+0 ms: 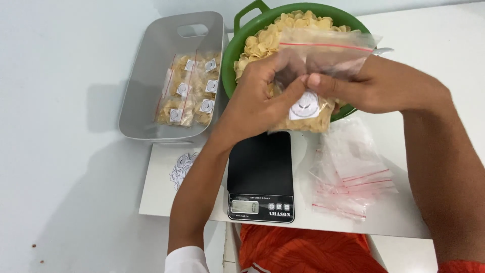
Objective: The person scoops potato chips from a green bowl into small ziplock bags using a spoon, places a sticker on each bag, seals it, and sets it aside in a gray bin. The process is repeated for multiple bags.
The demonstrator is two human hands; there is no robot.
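2 hands (262, 96) (374, 86) on 1 bag (316, 76); 1 scale (260, 174)

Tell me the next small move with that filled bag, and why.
Probably press the zip strip shut. Both hands, left hand and right hand, hold the filled bag above the black scale, its red-lined top looks open, and sealed bags already lie in the grey bin.

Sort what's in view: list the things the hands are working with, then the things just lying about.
In use: clear zip bag of yellow shell crackers, left hand, right hand, green plastic colander.

Lying about: black kitchen scale, grey bin, empty bag pile.
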